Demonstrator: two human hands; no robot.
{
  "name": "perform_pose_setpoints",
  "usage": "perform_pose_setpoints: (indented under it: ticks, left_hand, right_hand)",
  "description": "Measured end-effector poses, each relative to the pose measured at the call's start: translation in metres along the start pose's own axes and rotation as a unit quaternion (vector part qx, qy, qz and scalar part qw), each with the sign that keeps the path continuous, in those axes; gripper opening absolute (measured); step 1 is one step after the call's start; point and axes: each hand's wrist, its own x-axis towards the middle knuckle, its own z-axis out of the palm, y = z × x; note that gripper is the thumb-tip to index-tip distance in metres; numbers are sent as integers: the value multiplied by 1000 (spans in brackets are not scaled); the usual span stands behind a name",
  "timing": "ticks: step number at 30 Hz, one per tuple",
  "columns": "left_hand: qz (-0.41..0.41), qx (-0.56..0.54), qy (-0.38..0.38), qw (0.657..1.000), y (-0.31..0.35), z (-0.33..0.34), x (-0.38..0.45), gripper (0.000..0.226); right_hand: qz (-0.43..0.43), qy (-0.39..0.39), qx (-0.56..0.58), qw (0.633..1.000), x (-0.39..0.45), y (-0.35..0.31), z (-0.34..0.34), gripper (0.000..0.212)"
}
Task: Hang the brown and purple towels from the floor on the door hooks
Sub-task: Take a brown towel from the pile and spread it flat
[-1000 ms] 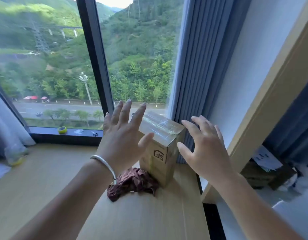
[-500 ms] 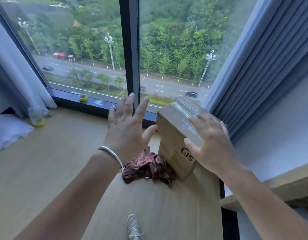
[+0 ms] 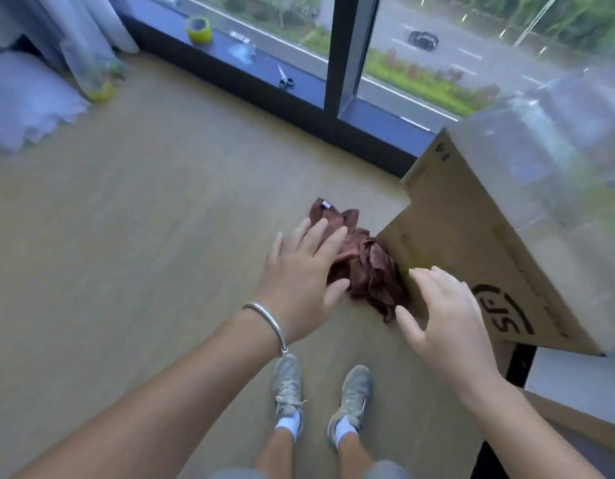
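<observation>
Brown towel (image 3: 363, 271) crumpled on floor (image 3: 143, 236) by cardboard box (image 3: 471, 243), btwn left hand (image 3: 299, 281) & right hand (image 3: 444, 319), fingers of both spread, nothing gripped.

- One brown towel (image 3: 361, 267), crumpled on the wooden floor (image 3: 143, 236).
- Two bare hands: the left hand (image 3: 300, 288) and the right hand (image 3: 444, 319), both with fingers spread.
- One silver bracelet (image 3: 266, 323), on the left wrist.
- Two grey sneakers (image 3: 287, 385).
- One cardboard box (image 3: 478, 243), beside the towel.
- One roll of yellow-green tape (image 3: 199, 29) on the window sill (image 3: 378, 122).
- One pair of scissors (image 3: 284, 77) on the same sill.
- One dark car (image 3: 422, 39) on the road outside.
</observation>
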Motion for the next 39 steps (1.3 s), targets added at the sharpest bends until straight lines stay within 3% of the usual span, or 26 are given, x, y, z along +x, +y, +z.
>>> perform_pose_setpoints:
  ticks: [7,12,17,22,25,28,33,36,39]
  left_hand:
    - [-36,-84,-115,989,-56,231,60,55]
    - [-45,-114,-145,982,-73,385,97,48]
    - [-19,-134,-170,976,-75,503,135,41]
    - [-2,-139,-197,970,-59,588,164,18]
    - [-60,-210,-208,953,-47,622,172,26]
    - [-101,-261,-204,938,-34,636,171,36]
    - [-143,-360,-168,906,-20,625,161,52]
    - [-71,-327,-60,941,-20,598,156,66]
    - [36,-257,1,966,-25,559,153,49]
  right_hand:
    - [14,-133,-6,991,41,103,203,50]
    - [43,-162,-23,986,57,185,322,48]
    - [77,-156,-42,984,74,264,412,46]
    - [173,-104,-18,979,101,338,470,50]
    - [228,-84,13,970,117,366,488,45]
    - [252,-56,50,965,125,373,489,25]
    - [206,-15,152,967,111,350,472,13]
    - [152,1,210,966,94,326,453,6]
    - [103,15,248,963,84,297,433,10]
